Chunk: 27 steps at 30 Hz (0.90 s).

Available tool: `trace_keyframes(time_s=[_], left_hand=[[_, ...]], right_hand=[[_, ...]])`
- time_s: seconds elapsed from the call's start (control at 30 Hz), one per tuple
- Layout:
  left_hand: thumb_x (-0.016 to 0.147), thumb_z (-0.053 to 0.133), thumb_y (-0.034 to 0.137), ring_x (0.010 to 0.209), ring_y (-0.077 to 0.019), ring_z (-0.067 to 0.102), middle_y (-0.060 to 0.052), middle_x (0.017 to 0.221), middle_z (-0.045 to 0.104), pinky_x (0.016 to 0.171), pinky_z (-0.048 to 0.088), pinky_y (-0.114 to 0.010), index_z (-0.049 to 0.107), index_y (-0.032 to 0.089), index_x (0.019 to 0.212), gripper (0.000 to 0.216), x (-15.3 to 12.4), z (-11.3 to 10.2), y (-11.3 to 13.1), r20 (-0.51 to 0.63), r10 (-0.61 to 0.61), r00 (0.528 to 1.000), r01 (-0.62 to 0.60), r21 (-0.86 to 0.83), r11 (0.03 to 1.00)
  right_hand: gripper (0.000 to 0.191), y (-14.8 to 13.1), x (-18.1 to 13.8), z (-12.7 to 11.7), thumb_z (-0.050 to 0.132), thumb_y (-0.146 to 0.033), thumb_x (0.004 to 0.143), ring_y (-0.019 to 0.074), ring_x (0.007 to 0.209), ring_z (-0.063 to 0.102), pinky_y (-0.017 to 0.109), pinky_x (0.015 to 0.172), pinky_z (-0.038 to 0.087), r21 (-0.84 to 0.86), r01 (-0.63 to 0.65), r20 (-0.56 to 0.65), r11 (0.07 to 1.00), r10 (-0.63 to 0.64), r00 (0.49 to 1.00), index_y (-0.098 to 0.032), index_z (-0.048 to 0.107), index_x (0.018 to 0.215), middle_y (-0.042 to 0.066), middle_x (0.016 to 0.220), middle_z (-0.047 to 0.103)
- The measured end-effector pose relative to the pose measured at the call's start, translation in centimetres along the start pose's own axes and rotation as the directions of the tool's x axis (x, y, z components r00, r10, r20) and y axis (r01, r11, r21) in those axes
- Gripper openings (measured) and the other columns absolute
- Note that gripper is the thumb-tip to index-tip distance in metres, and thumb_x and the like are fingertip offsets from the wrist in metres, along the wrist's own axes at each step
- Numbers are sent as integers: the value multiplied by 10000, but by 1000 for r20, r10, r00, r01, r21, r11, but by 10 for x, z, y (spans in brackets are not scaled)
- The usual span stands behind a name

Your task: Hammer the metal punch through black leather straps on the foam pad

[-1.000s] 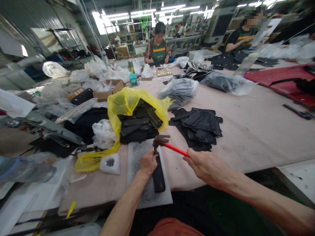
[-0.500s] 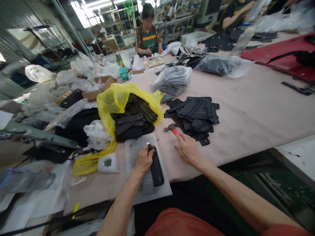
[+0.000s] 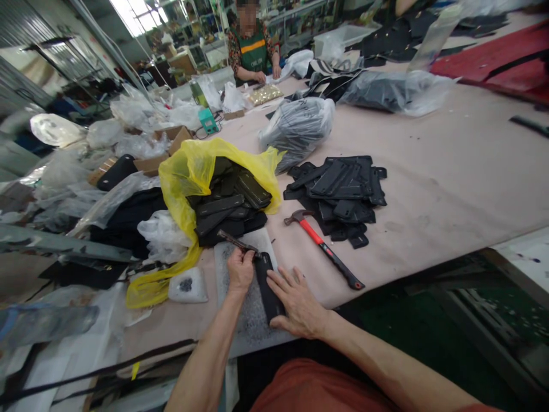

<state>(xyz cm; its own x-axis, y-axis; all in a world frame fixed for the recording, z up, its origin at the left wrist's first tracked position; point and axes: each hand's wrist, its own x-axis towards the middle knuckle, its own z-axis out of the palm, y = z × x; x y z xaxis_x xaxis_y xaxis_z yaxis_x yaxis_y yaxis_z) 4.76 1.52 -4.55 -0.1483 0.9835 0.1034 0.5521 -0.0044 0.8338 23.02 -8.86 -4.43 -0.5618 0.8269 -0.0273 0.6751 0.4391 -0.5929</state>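
Observation:
A narrow black piece (image 3: pixel 266 281) lies on a grey-speckled white board (image 3: pixel 246 312) at the table's near edge. My left hand (image 3: pixel 240 270) is closed on a thin dark metal tool (image 3: pixel 235 241) whose tip meets the top end of the piece. My right hand (image 3: pixel 298 303) lies flat with fingers spread, pressing on the piece's right side. A hammer (image 3: pixel 323 247) with a red and black handle rests on the table to the right of the board, untouched.
A yellow bag (image 3: pixel 193 171) of black pieces sits behind the board, a loose pile of black pieces (image 3: pixel 338 191) right of it, and a clear bag (image 3: pixel 300 129) beyond. Plastic bags and boxes crowd the left. A person (image 3: pixel 251 48) works at the far end.
My right hand laid the hammer down on the table and moved left onto the black piece. My left hand now holds the thin tool tilted at the piece's top end.

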Motion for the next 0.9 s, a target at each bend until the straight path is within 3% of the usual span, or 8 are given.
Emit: trace_keyframes(time_s=[0.13,0.23,0.33,0.43,0.53,0.7,0.9], left_hand=[[841,547,278,830,-200,685,-61,879,743,791,536,-322,708,166,907,206,-19,-5,-4,28,52,998,-51,-22,998],[858,544,285,920,-215,687,-71,964,747,873,534,-352,717,173,950,226,-33,-8,-3,1,83,997,-83,-47,995],[857,556,289,935,-219,686,-72,966,748,890,533,-359,721,171,947,222,-36,-11,-5,-50,80,996,-82,-51,995],[849,562,274,917,-214,692,-70,951,749,872,543,-350,723,168,931,210,-35,-14,-11,-32,63,997,-65,-69,995],[844,560,252,917,-208,696,-63,947,750,870,549,-349,722,171,934,202,-35,-15,-19,3,63,998,-63,-94,994],[852,554,238,959,-202,689,-56,975,749,901,546,-350,718,185,948,198,-41,-16,-23,43,101,994,-96,-113,989],[860,542,221,981,-204,685,-60,988,748,927,544,-368,718,185,957,204,-44,-19,-21,77,154,985,-148,-72,986]], right_hand=[[982,7,8,-7,477,-750,799,347,1460,83,620,1144,-26,-33,54,24,998,-53,998,-143,214,1525,143,1581,201],[936,15,38,-15,520,-683,817,338,1463,77,612,1142,-46,-91,47,-8,995,-48,999,-140,226,1520,144,1580,206],[955,25,75,-24,593,-648,786,351,1456,100,636,1129,-23,-106,55,-28,993,-59,998,-124,250,1507,163,1570,229],[973,31,93,-27,631,-643,760,355,1449,135,649,1119,27,-64,94,-27,993,-96,995,-126,264,1497,184,1556,255],[924,32,85,-22,625,-628,775,344,1451,132,640,1118,55,-33,89,-69,995,-92,993,-152,284,1489,177,1554,262],[676,26,65,-9,541,-483,872,341,1449,120,638,1111,90,-23,-56,-101,998,54,993,-197,365,1459,122,1559,277],[681,19,68,-2,583,-447,841,359,1436,145,637,1108,106,-22,-120,-155,993,115,981,-208,390,1449,101,1562,278]])
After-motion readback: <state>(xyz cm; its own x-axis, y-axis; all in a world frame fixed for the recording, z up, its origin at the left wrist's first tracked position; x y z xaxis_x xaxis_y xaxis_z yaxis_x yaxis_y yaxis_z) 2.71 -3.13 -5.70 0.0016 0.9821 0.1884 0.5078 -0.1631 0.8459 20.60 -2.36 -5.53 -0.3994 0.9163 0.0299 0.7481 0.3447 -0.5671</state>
